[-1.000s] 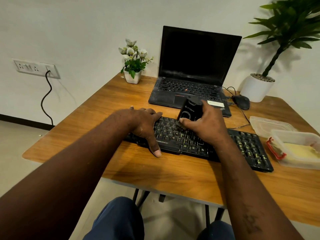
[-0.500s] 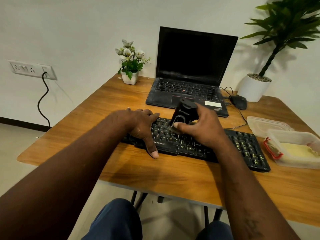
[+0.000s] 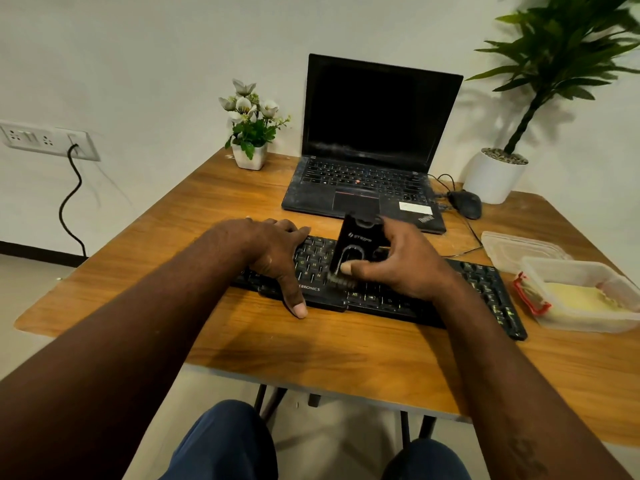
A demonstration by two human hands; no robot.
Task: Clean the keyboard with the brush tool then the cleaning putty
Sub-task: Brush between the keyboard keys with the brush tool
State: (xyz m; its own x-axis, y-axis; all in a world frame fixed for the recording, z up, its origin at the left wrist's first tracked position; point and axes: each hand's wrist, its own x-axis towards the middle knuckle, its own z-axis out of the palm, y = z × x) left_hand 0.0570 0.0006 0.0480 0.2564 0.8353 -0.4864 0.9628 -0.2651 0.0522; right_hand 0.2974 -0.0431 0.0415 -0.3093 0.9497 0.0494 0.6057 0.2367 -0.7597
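A black keyboard (image 3: 485,289) with green-lit keys lies across the middle of the wooden table (image 3: 311,344). My right hand (image 3: 405,265) grips a black brush tool (image 3: 353,244), held upright with its bristles down on the keys near the keyboard's middle front. My left hand (image 3: 270,254) rests flat over the keyboard's left end, its thumb reaching down over the front edge onto the table. Yellow cleaning putty (image 3: 578,299) sits in an open clear tub (image 3: 588,323) at the right, with a red clasp on its left side.
An open black laptop (image 3: 374,143) stands behind the keyboard. A black mouse (image 3: 465,204) with its cable lies right of it. The tub's clear lid (image 3: 516,244), a small flower pot (image 3: 251,133) and a large potted plant (image 3: 498,174) line the table's back and right.
My right hand has drawn the brush tool leftward and toward the keyboard's front edge, tilting it more upright. My left hand has stayed on the keyboard's left end.
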